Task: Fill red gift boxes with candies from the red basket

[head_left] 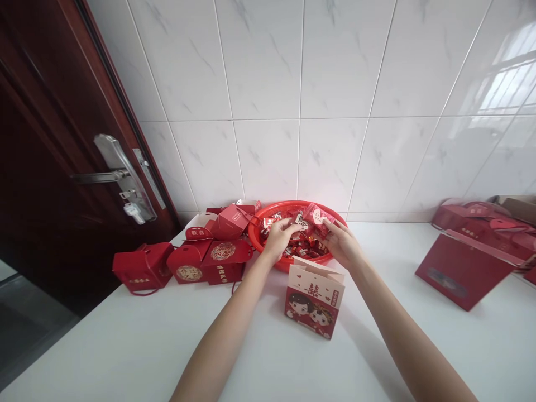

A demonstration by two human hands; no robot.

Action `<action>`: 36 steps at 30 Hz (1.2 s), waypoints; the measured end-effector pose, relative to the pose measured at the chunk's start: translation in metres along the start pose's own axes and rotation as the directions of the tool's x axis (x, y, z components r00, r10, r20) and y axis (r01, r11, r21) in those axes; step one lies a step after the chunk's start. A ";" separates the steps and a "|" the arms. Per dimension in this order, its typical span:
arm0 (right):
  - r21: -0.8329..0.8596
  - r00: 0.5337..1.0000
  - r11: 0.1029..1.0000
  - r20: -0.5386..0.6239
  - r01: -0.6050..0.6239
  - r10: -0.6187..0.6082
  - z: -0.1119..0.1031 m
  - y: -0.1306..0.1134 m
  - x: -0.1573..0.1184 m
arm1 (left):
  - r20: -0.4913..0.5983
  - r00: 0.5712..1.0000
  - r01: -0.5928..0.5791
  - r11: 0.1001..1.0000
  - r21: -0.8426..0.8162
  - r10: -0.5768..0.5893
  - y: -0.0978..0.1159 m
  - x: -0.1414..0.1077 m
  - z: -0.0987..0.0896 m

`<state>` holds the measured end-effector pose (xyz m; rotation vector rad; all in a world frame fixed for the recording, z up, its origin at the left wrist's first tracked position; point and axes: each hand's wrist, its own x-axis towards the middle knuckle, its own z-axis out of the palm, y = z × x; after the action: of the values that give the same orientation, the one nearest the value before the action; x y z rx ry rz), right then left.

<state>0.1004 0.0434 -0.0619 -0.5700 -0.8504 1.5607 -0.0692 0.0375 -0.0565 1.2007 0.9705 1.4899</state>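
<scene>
Over a red plastic basket [299, 204] of small red-wrapped sweets [307, 247], both my hands are closed on wrapped pieces. My left hand [278, 239] pinches a dark red candy packet [300, 221] with a pale patch bearing dark characters. Between the fingers of my right hand [342, 241] is a brighter red candy packet [317, 214] with a white printed figure. The two packets are side by side, nearly touching. Just in front of the basket a gift box [314, 301] stands upright, its top flaps raised; it is cream above and red below, with two cartoon figures.
Several red gift boxes [209, 259] are grouped left of the basket. At the right lie a large dark red bag [464, 271] and more red boxes [486, 220]. White tiles [268, 156] rise behind the white table [138, 346]. A dark wooden door [46, 111] is at the left.
</scene>
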 end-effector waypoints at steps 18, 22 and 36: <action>0.051 0.999 0.998 -0.043 0.031 -0.029 0.000 0.001 0.003 | 0.109 0.994 0.021 1.000 0.015 -0.023 0.003 -0.003 0.000; 0.080 0.996 0.995 -0.073 0.059 -0.054 -0.002 0.002 0.006 | 0.156 0.988 0.007 1.000 0.027 -0.011 0.005 -0.004 0.001; -0.101 0.993 0.994 0.116 0.045 -0.033 0.010 -0.002 -0.009 | 0.179 0.982 -0.064 0.997 0.034 0.057 -0.004 0.001 -0.003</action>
<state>0.0961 0.0323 -0.0551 -0.5390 -1.0279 1.5312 -0.0713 0.0394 -0.0610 1.3781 0.8527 1.3888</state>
